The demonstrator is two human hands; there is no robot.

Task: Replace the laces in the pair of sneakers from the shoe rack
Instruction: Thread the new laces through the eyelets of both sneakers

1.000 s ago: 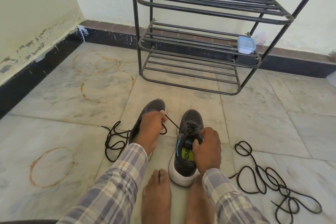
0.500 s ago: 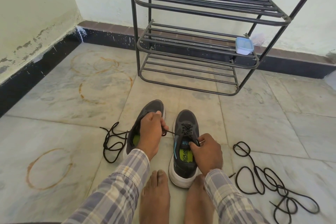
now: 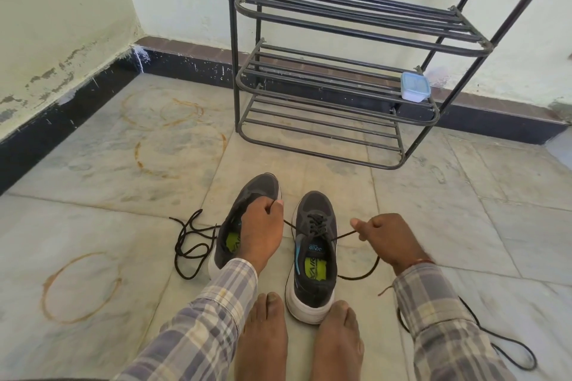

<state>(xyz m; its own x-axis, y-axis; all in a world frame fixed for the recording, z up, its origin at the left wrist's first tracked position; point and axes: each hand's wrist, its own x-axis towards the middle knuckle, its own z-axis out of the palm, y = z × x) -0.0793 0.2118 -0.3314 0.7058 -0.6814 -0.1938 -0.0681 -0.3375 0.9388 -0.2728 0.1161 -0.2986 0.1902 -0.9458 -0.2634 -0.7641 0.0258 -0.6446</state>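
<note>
The lace (image 3: 315, 224) stretches sideways from the sneaker (image 3: 322, 204), its ends pinched in the grip of the left hand (image 3: 261, 229) and right hand (image 3: 390, 238), probably to tighten it.

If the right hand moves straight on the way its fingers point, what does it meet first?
Probably the laced sneaker: the right hand, pinching the lace, points toward its side, though depth is unclear.

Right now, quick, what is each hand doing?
Left hand: gripping one end of the lace.
Right hand: gripping the lace's other end.
</note>
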